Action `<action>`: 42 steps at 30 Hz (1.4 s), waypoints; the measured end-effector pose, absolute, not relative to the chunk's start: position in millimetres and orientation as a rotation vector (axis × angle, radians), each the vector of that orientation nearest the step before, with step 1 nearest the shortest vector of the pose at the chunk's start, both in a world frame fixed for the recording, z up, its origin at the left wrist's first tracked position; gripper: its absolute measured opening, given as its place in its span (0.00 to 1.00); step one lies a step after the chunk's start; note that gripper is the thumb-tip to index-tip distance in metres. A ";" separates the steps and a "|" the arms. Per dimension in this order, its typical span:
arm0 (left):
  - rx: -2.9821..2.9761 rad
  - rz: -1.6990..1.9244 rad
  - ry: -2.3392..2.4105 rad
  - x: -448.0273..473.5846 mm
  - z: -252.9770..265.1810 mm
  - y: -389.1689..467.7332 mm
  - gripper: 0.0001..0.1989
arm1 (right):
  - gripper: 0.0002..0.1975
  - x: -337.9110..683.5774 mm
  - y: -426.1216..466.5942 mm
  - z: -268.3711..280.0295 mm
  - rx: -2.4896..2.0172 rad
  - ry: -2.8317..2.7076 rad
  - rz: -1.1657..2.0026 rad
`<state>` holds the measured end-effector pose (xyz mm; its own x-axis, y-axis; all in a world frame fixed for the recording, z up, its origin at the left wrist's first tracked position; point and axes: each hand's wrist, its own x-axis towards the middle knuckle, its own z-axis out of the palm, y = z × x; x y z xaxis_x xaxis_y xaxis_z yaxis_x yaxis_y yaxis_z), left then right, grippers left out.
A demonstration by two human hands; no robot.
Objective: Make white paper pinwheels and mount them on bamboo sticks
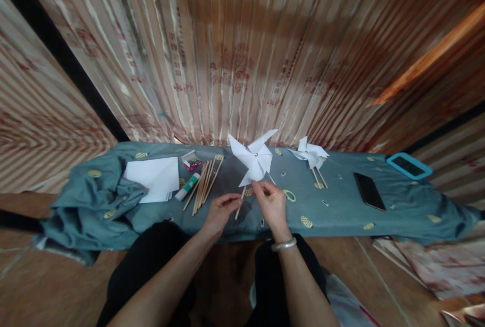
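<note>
A white paper pinwheel (256, 159) with a pin at its centre is held upright over the cloth, on a thin wooden stick (238, 211). Between thumb and fingertips, my left hand (223, 211) pinches that stick below the blades. My right hand (271, 200), with a bracelet at the wrist, has its fingers closed at the pinwheel's lower blade. Left of my hands lie several loose wooden sticks (203, 185), a green and white glue stick (187, 187) and a small open box of pins (191, 160).
White paper sheets (157, 178) lie at the left on the teal cloth (341, 216). To the right are more finished pinwheels (309, 153), green-handled scissors (290, 195) partly behind my right hand, a black phone (369, 191) and a blue-framed device (409, 166). Curtains hang behind.
</note>
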<state>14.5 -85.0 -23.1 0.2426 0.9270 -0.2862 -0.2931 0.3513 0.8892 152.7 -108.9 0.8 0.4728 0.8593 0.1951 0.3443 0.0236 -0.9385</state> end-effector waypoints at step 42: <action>0.836 0.939 0.985 15.6 -27.1 -85.5 0.18 | 0.18 199.7 -103.9 -2.9 -1.323 -0.686 0.727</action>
